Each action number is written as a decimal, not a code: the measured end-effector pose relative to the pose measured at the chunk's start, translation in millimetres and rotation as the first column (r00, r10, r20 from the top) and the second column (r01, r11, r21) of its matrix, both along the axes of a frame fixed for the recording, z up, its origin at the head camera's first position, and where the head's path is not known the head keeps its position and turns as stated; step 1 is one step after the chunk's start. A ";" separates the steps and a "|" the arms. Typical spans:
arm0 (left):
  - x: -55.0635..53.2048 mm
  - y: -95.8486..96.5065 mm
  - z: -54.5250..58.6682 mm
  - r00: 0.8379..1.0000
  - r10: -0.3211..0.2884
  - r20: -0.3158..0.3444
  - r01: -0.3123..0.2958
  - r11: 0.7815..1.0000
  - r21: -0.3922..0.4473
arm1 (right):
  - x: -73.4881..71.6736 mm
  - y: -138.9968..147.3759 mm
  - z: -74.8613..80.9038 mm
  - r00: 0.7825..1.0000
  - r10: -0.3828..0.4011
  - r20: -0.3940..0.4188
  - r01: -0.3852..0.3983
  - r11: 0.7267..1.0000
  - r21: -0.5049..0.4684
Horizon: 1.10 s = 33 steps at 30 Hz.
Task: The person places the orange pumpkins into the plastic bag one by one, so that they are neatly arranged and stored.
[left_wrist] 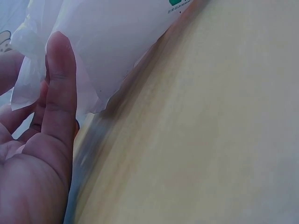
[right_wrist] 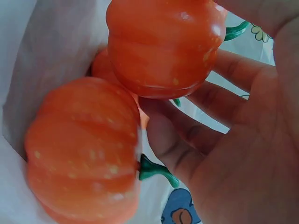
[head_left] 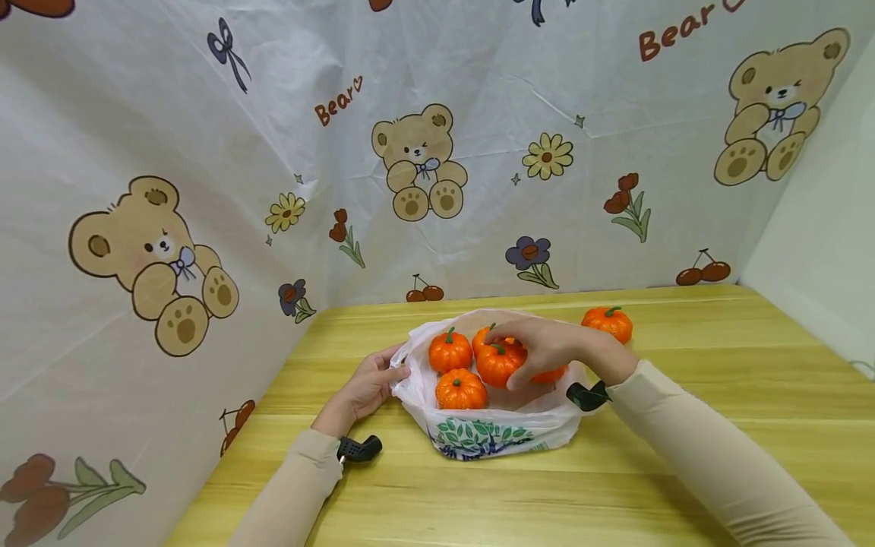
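A white plastic bag (head_left: 555,434) with a green tree print lies with its mouth spread wide. At its left rim my left hand (head_left: 362,389) pinches the thin plastic; in the left wrist view, a fold of the bag (left_wrist: 114,44) passes between thumb and fingers. My right hand (head_left: 547,343) reaches over the bag's mouth and grips a small orange toy pumpkin (head_left: 496,368) with a green stem. Several more pumpkins are inside, including an upper-left one (head_left: 449,354) and a front one (head_left: 461,392). In the right wrist view, another pumpkin (right_wrist: 84,149) sits just below the held pumpkin (right_wrist: 163,49).
One more pumpkin (head_left: 604,327) stands outside the bag on the wooden table (head_left: 437,505), behind my right forearm. A white sheet (head_left: 492,228) printed with bears and flowers hangs along the back and left. Dark wrist cameras (head_left: 360,449) are worn on both arms.
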<state>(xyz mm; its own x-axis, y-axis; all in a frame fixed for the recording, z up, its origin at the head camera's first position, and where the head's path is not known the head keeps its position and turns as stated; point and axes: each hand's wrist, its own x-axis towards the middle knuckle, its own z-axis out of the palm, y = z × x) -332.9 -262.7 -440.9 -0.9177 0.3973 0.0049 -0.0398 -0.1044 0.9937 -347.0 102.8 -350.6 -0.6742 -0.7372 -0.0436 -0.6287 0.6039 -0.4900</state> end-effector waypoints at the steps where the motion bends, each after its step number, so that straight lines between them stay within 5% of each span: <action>1: -0.1 -0.1 0.2 1.000 -0.002 -0.002 0.002 1.000 0.001 | 0.4 -0.4 -0.9 1.000 -0.004 -0.010 0.004 1.000 0.009; 8: -0.2 -0.5 0.7 1.000 -0.014 -0.009 0.014 1.000 0.000 | 4.0 -4.8 -4.2 0.998 -0.042 -0.047 0.044 0.998 0.045; 18: 0.0 0.2 1.2 1.000 -0.008 -0.002 0.008 1.000 -0.009 | 7.9 -11.7 -9.8 0.978 -0.030 -0.208 0.058 0.990 0.132; 26: 2.1 -0.4 2.1 1.000 -0.014 -0.010 0.014 1.000 -0.017 | 9.9 -14.9 -14.3 0.998 -0.021 -0.065 0.025 0.997 0.067; 33: 2.6 0.5 2.8 1.000 -0.011 -0.003 0.011 1.000 -0.018 | 10.9 -15.2 -12.8 0.997 -0.027 -0.067 0.031 0.997 0.066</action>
